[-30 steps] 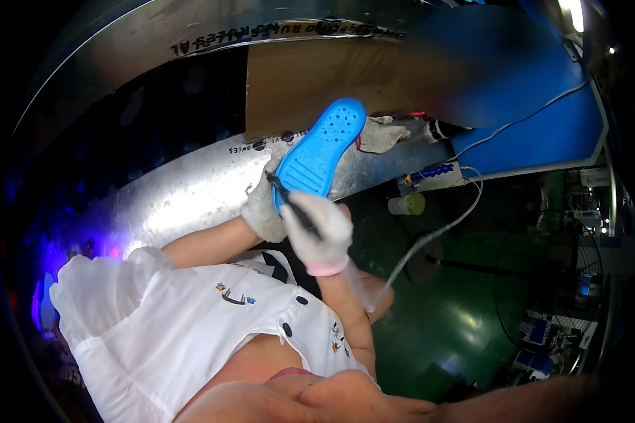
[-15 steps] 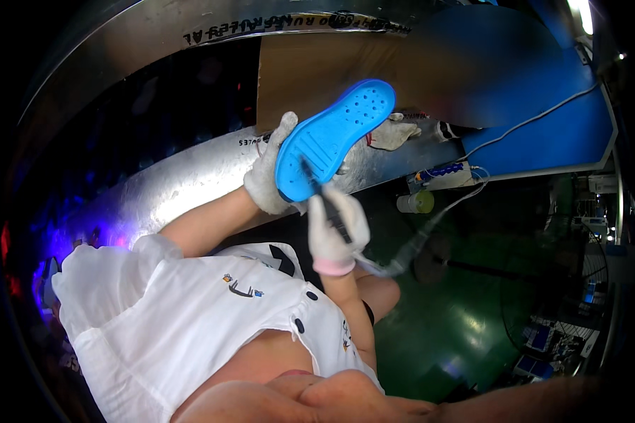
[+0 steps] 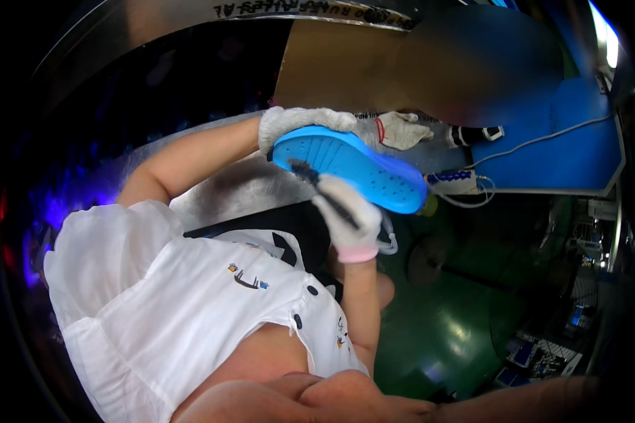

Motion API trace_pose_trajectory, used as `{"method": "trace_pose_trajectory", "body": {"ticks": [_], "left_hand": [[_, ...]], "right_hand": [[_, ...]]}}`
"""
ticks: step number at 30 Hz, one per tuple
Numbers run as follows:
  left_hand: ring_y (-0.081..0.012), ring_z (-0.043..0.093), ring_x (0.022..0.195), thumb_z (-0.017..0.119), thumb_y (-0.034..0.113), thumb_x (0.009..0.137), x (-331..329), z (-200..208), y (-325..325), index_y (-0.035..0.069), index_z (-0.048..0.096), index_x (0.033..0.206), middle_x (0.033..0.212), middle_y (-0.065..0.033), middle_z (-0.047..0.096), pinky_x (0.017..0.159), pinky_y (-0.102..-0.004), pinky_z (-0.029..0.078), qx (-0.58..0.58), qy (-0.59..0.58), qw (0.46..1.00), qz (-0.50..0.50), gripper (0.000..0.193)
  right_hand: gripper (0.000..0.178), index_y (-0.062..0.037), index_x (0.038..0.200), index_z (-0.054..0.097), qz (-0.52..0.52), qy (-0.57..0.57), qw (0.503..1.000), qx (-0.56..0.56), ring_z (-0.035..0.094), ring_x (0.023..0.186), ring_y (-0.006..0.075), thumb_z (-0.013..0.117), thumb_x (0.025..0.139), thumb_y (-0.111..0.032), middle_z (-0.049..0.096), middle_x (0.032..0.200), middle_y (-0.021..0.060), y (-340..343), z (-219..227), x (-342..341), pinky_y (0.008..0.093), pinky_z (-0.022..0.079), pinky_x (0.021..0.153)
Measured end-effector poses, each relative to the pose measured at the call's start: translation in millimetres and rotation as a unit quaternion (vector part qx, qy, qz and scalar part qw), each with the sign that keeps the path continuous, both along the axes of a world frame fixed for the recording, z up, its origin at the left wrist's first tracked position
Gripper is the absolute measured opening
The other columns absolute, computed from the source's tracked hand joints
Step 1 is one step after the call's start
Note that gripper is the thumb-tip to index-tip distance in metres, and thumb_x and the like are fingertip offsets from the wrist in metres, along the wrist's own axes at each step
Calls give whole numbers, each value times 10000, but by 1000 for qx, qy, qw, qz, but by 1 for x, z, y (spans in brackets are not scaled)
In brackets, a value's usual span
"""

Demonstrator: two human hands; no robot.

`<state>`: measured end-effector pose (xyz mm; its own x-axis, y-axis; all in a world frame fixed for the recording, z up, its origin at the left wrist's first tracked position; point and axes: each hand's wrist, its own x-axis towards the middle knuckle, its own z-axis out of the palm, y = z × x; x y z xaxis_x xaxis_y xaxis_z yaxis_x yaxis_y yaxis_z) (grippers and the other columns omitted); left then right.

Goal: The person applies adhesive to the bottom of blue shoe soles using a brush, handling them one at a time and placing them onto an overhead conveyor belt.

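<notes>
A blue shoe sole (image 3: 353,169) with a ribbed, pitted face is tilted in front of me, its perforated end pointing to the lower right. My left hand (image 3: 307,122), in a white glove, grips its upper left edge; the fingers behind the sole are hidden. My right hand (image 3: 351,215), in a white glove with a pink cuff, closes round a dark-handled brush (image 3: 303,171). The brush's black bristles are at the sole's ribbed end, blurred by motion. A pale hose (image 3: 389,240) shows beside the right wrist.
Behind the sole runs a metal bench (image 3: 219,190). On it is a white glove with a red edge (image 3: 404,132); I cannot tell if a hand is inside. A brown board (image 3: 339,67) stands behind. A blue panel (image 3: 557,141) with a grey cable (image 3: 536,135) is at right.
The sole has turned clockwise, its perforated end swinging from upper right to lower right. My left hand has moved over its top edge. My right hand has shifted slightly right, still holding the brush.
</notes>
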<state>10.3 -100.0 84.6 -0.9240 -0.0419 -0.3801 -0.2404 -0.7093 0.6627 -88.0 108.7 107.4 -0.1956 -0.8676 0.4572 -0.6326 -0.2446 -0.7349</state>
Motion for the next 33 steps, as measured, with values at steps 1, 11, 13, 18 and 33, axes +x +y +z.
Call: {"method": "trace_pose_trajectory", "body": {"ticks": [1, 11, 13, 18, 33], "left_hand": [[-209, 673, 1011, 655, 385, 911, 2, 7, -3, 118, 600, 1216, 1135, -114, 667, 857, -320, 561, 26, -39, 999, -17, 409], [-292, 553, 1252, 827, 168, 715, 3, -2, -22, 108, 526, 1356, 1352, -152, 567, 1068, -396, 443, -427, 253, 868, -22, 711], [-290, 549, 1257, 822, 175, 719, 3, 5, -21, 113, 521, 1363, 1359, -151, 562, 1069, -395, 443, -435, 262, 861, -20, 714], [-285, 541, 1268, 810, 194, 728, 4, 12, -25, 123, 509, 1380, 1377, -148, 550, 1069, -394, 444, -455, 272, 848, -13, 721], [-271, 706, 916, 573, 549, 911, 5, 17, -44, 113, 517, 1377, 1216, -159, 635, 710, -358, 603, -568, 353, 739, 82, 640]], "right_hand": [[253, -17, 979, 713, 30, 101, 994, -6, 709, 918, 275, 784, 738, 17, 723, 1013, 152, 2, 10, 7, 328, 547, 817], [232, -79, 1015, 717, -7, 213, 975, 61, 699, 801, 259, 737, 789, -33, 717, 1072, 101, 15, 39, 18, 299, 551, 709], [239, -24, 973, 718, -34, 31, 998, -44, 713, 860, 277, 761, 744, 30, 723, 1036, 146, 12, 23, 6, 314, 557, 745], [300, -175, 1067, 727, -21, 314, 949, -16, 534, 535, 164, 726, 769, -143, 723, 1102, 0, 19, 33, 12, 277, 468, 527], [315, -29, 997, 720, -42, 303, 952, -19, 701, 752, 276, 790, 695, 24, 718, 1054, 179, 29, 56, 2, 316, 516, 592]]}}
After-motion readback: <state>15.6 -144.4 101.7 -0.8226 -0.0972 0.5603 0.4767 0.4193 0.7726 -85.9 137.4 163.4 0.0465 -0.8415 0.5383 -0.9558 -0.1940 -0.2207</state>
